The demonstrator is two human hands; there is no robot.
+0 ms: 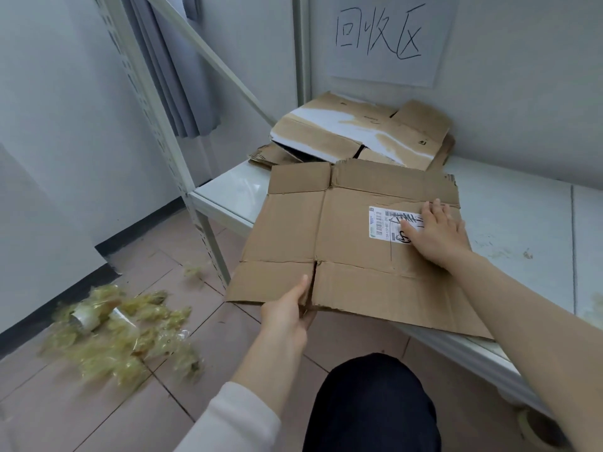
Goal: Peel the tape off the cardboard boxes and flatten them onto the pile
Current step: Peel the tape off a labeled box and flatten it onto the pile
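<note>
A flattened brown cardboard box lies on the low white shelf, its near left part hanging past the shelf edge. It carries a white shipping label. My left hand grips the box's near edge, thumb on top by a slit between two flaps. My right hand presses flat on the label, fingers spread. Behind the box, a pile of flattened cardboard sits against the wall in the shelf corner.
A heap of crumpled yellowish peeled tape lies on the tiled floor at left. The grey shelf post stands at the shelf's left corner. A paper sign hangs on the wall. My dark-clothed knee is at the bottom.
</note>
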